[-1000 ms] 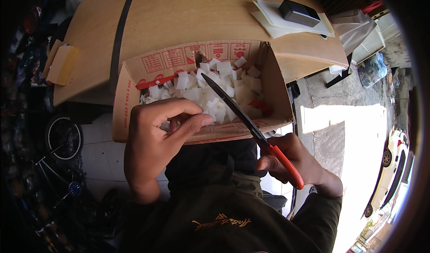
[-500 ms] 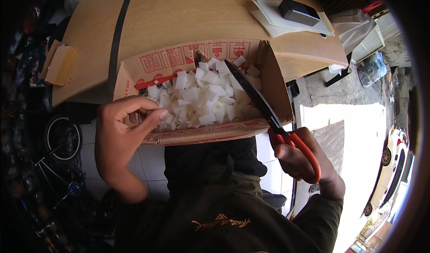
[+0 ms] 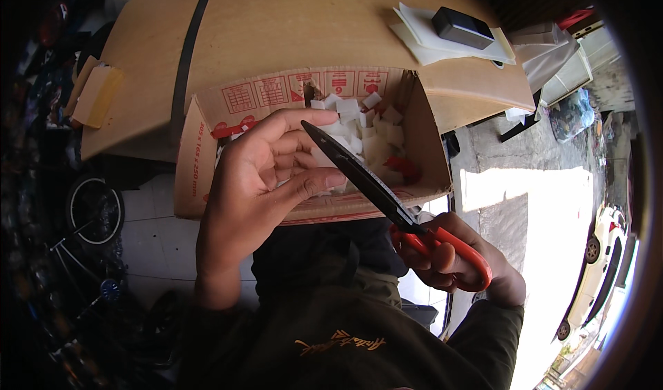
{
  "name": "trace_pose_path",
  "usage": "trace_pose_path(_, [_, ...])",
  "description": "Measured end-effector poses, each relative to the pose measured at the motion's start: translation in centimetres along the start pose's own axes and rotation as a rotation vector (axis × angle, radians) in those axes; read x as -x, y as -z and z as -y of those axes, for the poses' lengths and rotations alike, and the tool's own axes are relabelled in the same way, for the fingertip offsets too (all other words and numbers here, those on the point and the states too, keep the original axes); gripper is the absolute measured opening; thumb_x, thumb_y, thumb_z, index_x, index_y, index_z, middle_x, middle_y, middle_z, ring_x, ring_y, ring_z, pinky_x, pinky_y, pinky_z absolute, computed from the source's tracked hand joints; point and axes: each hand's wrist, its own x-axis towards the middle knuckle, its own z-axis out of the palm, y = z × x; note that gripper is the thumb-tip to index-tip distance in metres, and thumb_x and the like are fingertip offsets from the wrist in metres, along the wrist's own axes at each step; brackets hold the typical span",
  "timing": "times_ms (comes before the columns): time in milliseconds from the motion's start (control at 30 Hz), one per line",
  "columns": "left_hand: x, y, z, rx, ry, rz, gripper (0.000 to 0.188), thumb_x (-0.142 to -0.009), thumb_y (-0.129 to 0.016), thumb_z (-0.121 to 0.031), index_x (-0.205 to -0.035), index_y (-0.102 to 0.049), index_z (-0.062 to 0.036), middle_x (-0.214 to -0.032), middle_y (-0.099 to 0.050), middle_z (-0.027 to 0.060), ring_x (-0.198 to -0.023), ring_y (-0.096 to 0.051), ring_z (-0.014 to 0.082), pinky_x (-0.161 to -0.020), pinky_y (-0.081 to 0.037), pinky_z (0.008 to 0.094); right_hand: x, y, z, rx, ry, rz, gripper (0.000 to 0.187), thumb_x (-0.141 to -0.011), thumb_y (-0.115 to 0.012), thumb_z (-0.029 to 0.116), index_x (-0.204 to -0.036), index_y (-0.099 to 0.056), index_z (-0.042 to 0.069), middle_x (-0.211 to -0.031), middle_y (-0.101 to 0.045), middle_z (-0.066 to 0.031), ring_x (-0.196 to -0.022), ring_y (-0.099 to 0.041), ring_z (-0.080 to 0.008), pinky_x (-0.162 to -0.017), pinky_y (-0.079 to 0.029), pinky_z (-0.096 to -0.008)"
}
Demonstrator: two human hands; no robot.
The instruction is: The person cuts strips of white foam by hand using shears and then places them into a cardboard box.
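Note:
My left hand (image 3: 255,176) is raised over an open cardboard box (image 3: 200,183), palm toward me, fingers curled. A bit of white shows between thumb and fingers; whether it is held is unclear. My right hand (image 3: 452,266) grips the orange-red handles of black-bladed scissors (image 3: 359,176). The blades are together and point up-left, their tip next to my left fingers. Several white foam pieces (image 3: 376,138) and a red scrap (image 3: 402,166) lie inside the box.
The box leans against the edge of a wooden table (image 3: 276,31). On the table's far right a black block (image 3: 463,27) rests on white sheets (image 3: 418,45). A tan pad (image 3: 97,96) sits at left, a bicycle wheel (image 3: 93,210) below it, sunlit pavement at right.
My left hand came up out of the box's left side and now sits in front of it. The scissors swung left, so their tip is beside my fingers.

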Motion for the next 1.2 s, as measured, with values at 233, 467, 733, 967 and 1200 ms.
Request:
trace_pose_path(233, [0.0,1.4,-0.3,-0.333,-0.026,-0.004,0.016,-0.086,-0.062,0.001,-0.100,-0.062,0.0077,-0.089,-0.068,0.0142,-0.073,-0.066,0.0145,-0.063,-0.051,0.0232,0.2,0.6,-0.9,-0.140,-0.154,-0.052,0.084,-0.068,-0.068,0.069,-0.110,-0.053,-0.002,-0.086,-0.054,-0.0020,-0.061,-0.046,-0.0043,-0.054,-0.035,-0.0186])
trace_pose_path(467, [0.3,2.6,-0.3,-0.882,-0.121,-0.129,0.032,-0.089,-0.060,-0.009,-0.119,-0.058,0.0005,-0.112,-0.064,0.0150,-0.101,-0.061,0.0239,-0.089,-0.046,0.0318,0.9,2.1,-3.2,-0.072,-0.094,-0.030,0.079,-0.071,-0.068,0.062,-0.114,-0.055,-0.003,-0.082,-0.057,-0.0048,-0.062,-0.044,-0.0074,-0.058,-0.035,-0.0202])
trace_pose_path(733, [3.9,7.6,-0.8,-0.990,0.076,-0.439,0.052,-0.090,-0.061,-0.032,-0.130,-0.046,-0.0030,-0.127,-0.051,0.0190,-0.114,-0.053,0.0283,-0.096,-0.041,0.0392,4.3,2.1,-4.8,0.194,0.351,-0.645,0.087,-0.073,-0.047,0.080,-0.099,-0.059,-0.002,-0.071,-0.057,-0.0055,-0.054,-0.049,-0.0095,-0.047,-0.034,-0.0216])
trace_pose_path(967, [4.1,7.6,-0.3,-1.018,0.000,-0.615,0.046,-0.090,-0.061,-0.030,-0.126,-0.051,-0.0032,-0.120,-0.057,0.0187,-0.112,-0.055,0.0284,-0.095,-0.042,0.0389,2.7,4.1,-5.7,0.396,0.325,-0.878,0.084,-0.076,-0.035,0.084,-0.084,-0.055,0.002,-0.055,-0.044,0.0010,-0.048,-0.043,-0.0074,-0.046,-0.030,-0.0215])
trace_pose_path(1200, [-1.6,3.7,-4.7,-1.283,-0.272,-0.217,0.035,-0.087,-0.064,-0.022,-0.111,-0.055,0.0016,-0.106,-0.061,0.0180,-0.099,-0.060,0.0338,-0.085,-0.046,0.0391,0.7,7.8,-11.4,0.148,0.137,-0.987,0.069,-0.084,-0.045,0.071,-0.077,-0.055,0.003,-0.051,-0.046,0.0005,-0.042,-0.048,-0.0080,-0.040,-0.040,-0.0222])
